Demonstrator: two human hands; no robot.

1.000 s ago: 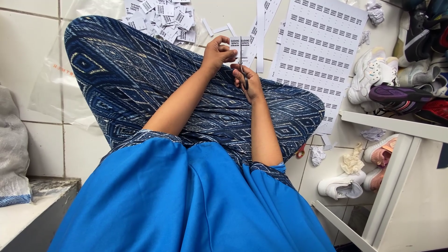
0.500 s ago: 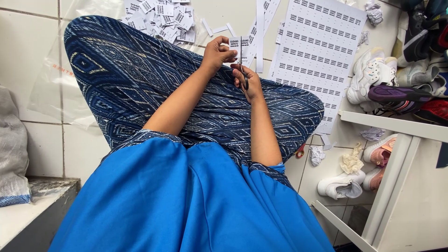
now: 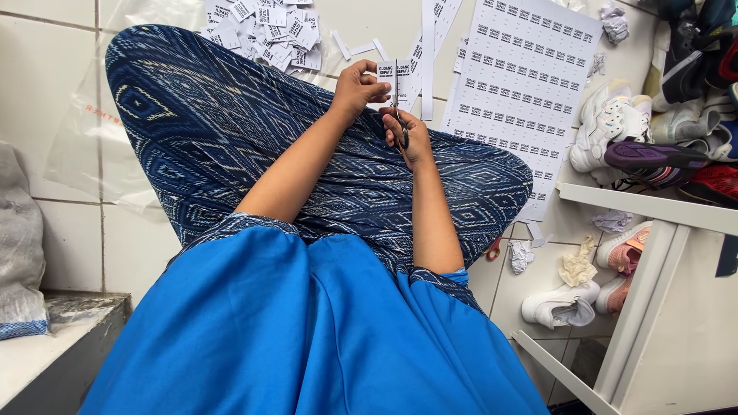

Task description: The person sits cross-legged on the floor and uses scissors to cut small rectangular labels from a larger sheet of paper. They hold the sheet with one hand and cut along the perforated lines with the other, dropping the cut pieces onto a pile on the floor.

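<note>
I sit cross-legged on a white tiled floor in patterned blue trousers. My left hand pinches a small strip of white printed labels above my knees. My right hand grips a pair of scissors whose blades point up into the strip, between two labels. A large printed sheet of labels lies on the floor just right of my hands. A pile of cut single labels lies beyond my left knee.
Long cut paper strips lie ahead of my hands. A white shelf rack at the right holds several shoes, with more shoes beneath it. A clear plastic bag lies left, beside a grey step.
</note>
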